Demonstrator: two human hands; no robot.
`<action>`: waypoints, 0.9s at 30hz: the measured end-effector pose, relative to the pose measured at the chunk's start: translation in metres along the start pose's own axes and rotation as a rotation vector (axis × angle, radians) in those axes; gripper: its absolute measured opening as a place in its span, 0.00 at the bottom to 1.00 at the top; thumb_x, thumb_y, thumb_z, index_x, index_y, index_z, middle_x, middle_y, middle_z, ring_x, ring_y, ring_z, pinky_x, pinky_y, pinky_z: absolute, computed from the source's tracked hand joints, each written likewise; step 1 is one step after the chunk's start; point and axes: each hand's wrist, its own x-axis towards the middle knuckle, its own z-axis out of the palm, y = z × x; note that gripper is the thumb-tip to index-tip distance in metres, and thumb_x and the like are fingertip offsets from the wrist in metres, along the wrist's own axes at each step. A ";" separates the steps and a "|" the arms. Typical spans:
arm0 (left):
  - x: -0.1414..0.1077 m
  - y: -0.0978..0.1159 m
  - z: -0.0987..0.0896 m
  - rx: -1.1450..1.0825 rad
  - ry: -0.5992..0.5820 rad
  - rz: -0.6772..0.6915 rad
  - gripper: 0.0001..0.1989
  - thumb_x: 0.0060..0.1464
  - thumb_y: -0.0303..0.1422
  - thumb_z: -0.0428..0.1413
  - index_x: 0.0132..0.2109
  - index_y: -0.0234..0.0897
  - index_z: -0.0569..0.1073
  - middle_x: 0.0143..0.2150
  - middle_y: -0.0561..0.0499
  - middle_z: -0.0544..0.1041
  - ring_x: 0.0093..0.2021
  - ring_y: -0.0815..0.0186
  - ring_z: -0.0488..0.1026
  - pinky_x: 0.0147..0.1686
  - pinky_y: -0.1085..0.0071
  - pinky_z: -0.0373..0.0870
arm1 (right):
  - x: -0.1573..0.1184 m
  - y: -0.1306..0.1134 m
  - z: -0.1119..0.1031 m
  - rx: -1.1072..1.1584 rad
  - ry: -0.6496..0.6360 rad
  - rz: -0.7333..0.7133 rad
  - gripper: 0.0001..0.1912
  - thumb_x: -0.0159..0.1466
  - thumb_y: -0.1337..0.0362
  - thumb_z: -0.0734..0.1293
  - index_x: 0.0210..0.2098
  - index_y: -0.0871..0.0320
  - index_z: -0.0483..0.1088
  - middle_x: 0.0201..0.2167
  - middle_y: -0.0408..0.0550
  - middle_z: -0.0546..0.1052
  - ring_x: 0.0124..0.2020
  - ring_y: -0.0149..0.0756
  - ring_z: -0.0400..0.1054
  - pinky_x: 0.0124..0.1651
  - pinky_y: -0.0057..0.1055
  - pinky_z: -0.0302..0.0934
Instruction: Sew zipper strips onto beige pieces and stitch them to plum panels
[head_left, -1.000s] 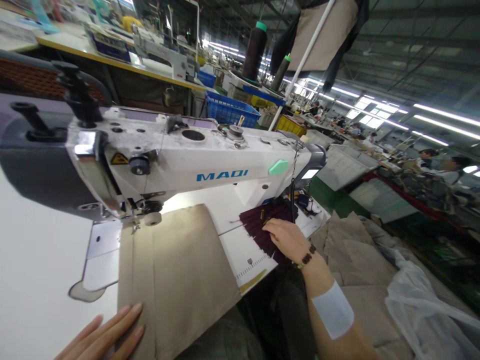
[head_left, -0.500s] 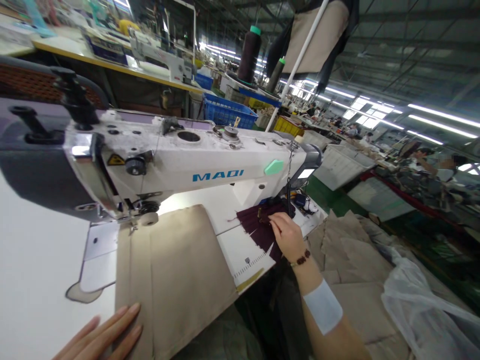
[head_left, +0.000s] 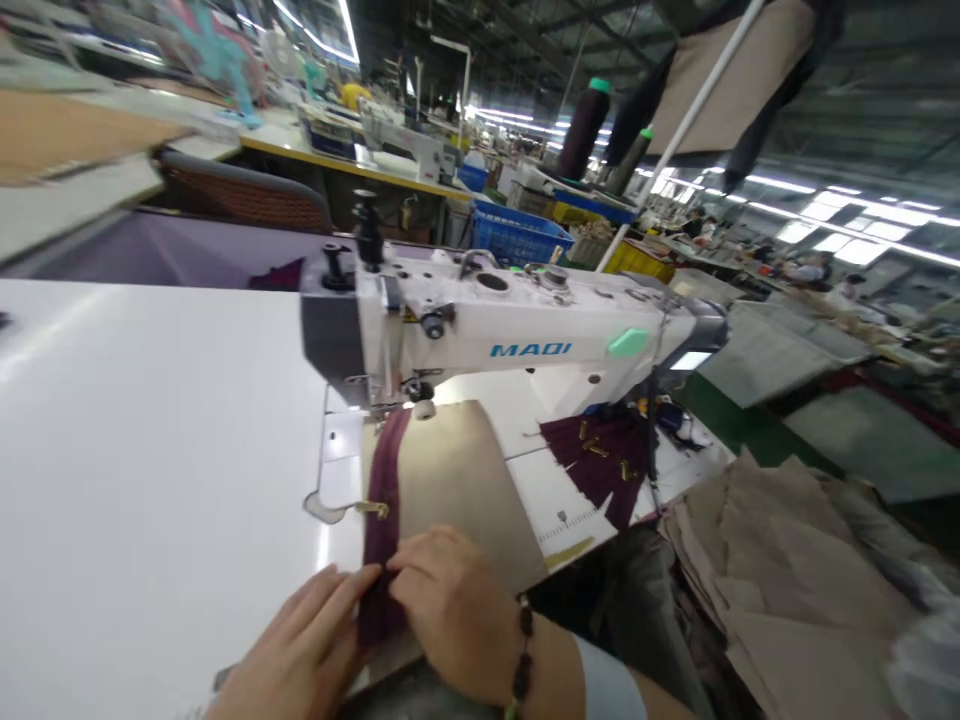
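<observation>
A maroon zipper [head_left: 384,500] with a gold pull lies lengthwise along the left edge of a beige fabric panel [head_left: 457,480]. Its far end reaches the presser foot of the white sewing machine [head_left: 457,325]. My right hand [head_left: 457,610], with a beaded bracelet at the wrist, pinches the zipper near its close end. From the left, my left hand [head_left: 296,640] holds the same stretch of zipper, its fingers drawn together and its fingertips almost meeting the right ones. Both hands partly hide the zipper's near end.
More maroon zippers [head_left: 600,455] with gold pulls lie fanned out on the machine bed at right. Beige fabric pieces [head_left: 795,570] are piled beside the table. Behind the machine stand a blue crate [head_left: 517,235] and a thread cone [head_left: 585,130].
My right hand has brought a zipper from the fanned pile onto the panel's left edge. My left hand has moved from lying flat on the panel to the zipper. The view has shifted left.
</observation>
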 end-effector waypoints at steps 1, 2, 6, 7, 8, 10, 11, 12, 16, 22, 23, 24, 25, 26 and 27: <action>0.001 0.004 -0.002 0.035 -0.003 -0.023 0.13 0.56 0.29 0.50 0.49 0.39 0.69 0.50 0.47 0.70 0.47 0.57 0.67 0.44 0.62 0.67 | 0.001 0.000 -0.004 0.018 -0.035 0.014 0.06 0.61 0.72 0.59 0.34 0.60 0.68 0.38 0.46 0.73 0.43 0.32 0.63 0.53 0.31 0.54; 0.002 0.007 -0.002 0.068 -0.007 -0.045 0.11 0.56 0.30 0.50 0.47 0.37 0.70 0.49 0.46 0.70 0.47 0.58 0.67 0.45 0.61 0.67 | 0.002 0.001 -0.010 0.047 -0.078 0.020 0.07 0.61 0.73 0.59 0.34 0.60 0.68 0.37 0.45 0.73 0.42 0.31 0.63 0.52 0.31 0.54; 0.006 0.018 0.001 0.161 -0.016 -0.133 0.06 0.56 0.29 0.51 0.37 0.35 0.73 0.47 0.46 0.71 0.46 0.60 0.65 0.50 0.58 0.62 | 0.017 0.007 -0.032 0.115 -0.181 0.035 0.12 0.59 0.77 0.57 0.32 0.60 0.70 0.41 0.47 0.71 0.44 0.33 0.63 0.50 0.30 0.56; 0.007 0.020 0.002 0.178 -0.001 -0.138 0.06 0.56 0.28 0.52 0.34 0.35 0.73 0.47 0.47 0.71 0.46 0.60 0.64 0.51 0.59 0.62 | 0.022 0.009 -0.035 0.106 -0.180 0.042 0.13 0.59 0.78 0.56 0.32 0.61 0.70 0.42 0.48 0.71 0.46 0.34 0.62 0.50 0.31 0.56; 0.009 0.022 0.002 0.192 0.020 -0.136 0.06 0.55 0.28 0.52 0.32 0.35 0.73 0.46 0.47 0.71 0.46 0.59 0.64 0.51 0.59 0.61 | 0.027 0.011 -0.037 0.093 -0.181 0.048 0.14 0.58 0.78 0.55 0.33 0.61 0.70 0.44 0.49 0.70 0.47 0.35 0.61 0.51 0.32 0.56; 0.012 0.025 0.001 0.211 0.057 -0.123 0.05 0.53 0.27 0.55 0.29 0.35 0.72 0.45 0.48 0.71 0.45 0.59 0.63 0.50 0.60 0.62 | 0.038 0.015 -0.039 0.074 -0.205 0.041 0.16 0.58 0.79 0.55 0.36 0.61 0.70 0.48 0.51 0.67 0.49 0.36 0.60 0.52 0.33 0.56; 0.013 0.026 0.001 0.216 0.065 -0.118 0.05 0.52 0.27 0.56 0.28 0.34 0.72 0.45 0.48 0.71 0.45 0.59 0.63 0.50 0.60 0.62 | 0.044 0.017 -0.039 0.065 -0.237 0.023 0.17 0.58 0.79 0.55 0.37 0.60 0.70 0.50 0.52 0.66 0.50 0.36 0.60 0.53 0.34 0.56; 0.015 0.026 0.000 0.218 0.068 -0.118 0.05 0.51 0.26 0.56 0.28 0.35 0.72 0.45 0.48 0.71 0.45 0.59 0.63 0.50 0.60 0.62 | 0.049 0.018 -0.038 0.051 -0.276 0.003 0.17 0.57 0.79 0.56 0.38 0.59 0.71 0.52 0.52 0.64 0.52 0.38 0.59 0.55 0.35 0.55; 0.016 0.026 -0.003 0.207 0.064 -0.121 0.04 0.51 0.27 0.57 0.29 0.35 0.72 0.45 0.49 0.71 0.44 0.60 0.62 0.49 0.60 0.62 | 0.066 0.022 -0.031 -0.011 -0.353 -0.012 0.15 0.59 0.76 0.58 0.39 0.59 0.72 0.55 0.53 0.62 0.56 0.43 0.56 0.57 0.41 0.52; 0.017 0.026 -0.003 0.154 0.077 -0.137 0.03 0.51 0.27 0.58 0.29 0.34 0.73 0.45 0.49 0.71 0.44 0.60 0.63 0.51 0.60 0.61 | 0.076 0.036 -0.013 0.034 -0.230 -0.017 0.11 0.62 0.73 0.57 0.43 0.67 0.64 0.56 0.60 0.60 0.56 0.39 0.56 0.57 0.35 0.55; 0.018 0.026 -0.005 0.143 0.079 -0.134 0.04 0.52 0.27 0.57 0.30 0.34 0.73 0.45 0.49 0.71 0.44 0.60 0.63 0.51 0.60 0.61 | 0.076 0.040 -0.009 0.033 -0.208 0.001 0.13 0.62 0.72 0.57 0.45 0.67 0.63 0.58 0.60 0.57 0.57 0.40 0.56 0.56 0.35 0.56; 0.019 0.027 -0.007 0.131 0.079 -0.131 0.05 0.54 0.27 0.55 0.30 0.34 0.73 0.45 0.49 0.71 0.44 0.61 0.63 0.52 0.60 0.60 | 0.076 0.044 -0.006 0.032 -0.185 0.018 0.15 0.62 0.72 0.57 0.48 0.67 0.62 0.60 0.59 0.54 0.57 0.40 0.55 0.56 0.36 0.57; 0.019 0.028 -0.009 0.120 0.071 -0.119 0.07 0.56 0.27 0.52 0.31 0.34 0.73 0.46 0.50 0.72 0.44 0.61 0.63 0.53 0.61 0.60 | 0.075 0.047 -0.002 0.032 -0.164 0.026 0.17 0.62 0.72 0.57 0.51 0.68 0.60 0.61 0.59 0.51 0.58 0.40 0.53 0.57 0.36 0.56; 0.020 0.028 -0.013 0.112 0.063 -0.099 0.09 0.58 0.26 0.49 0.33 0.34 0.73 0.46 0.49 0.72 0.44 0.62 0.63 0.53 0.62 0.59 | 0.075 0.049 0.001 0.033 -0.144 0.025 0.19 0.62 0.72 0.57 0.53 0.68 0.58 0.62 0.59 0.49 0.60 0.40 0.51 0.58 0.36 0.55; 0.021 0.029 -0.016 0.106 0.051 -0.070 0.12 0.60 0.25 0.45 0.36 0.34 0.73 0.46 0.49 0.72 0.45 0.62 0.64 0.54 0.63 0.58 | 0.073 0.051 0.003 0.033 -0.121 0.023 0.22 0.61 0.72 0.57 0.55 0.69 0.56 0.62 0.59 0.48 0.61 0.40 0.48 0.59 0.36 0.53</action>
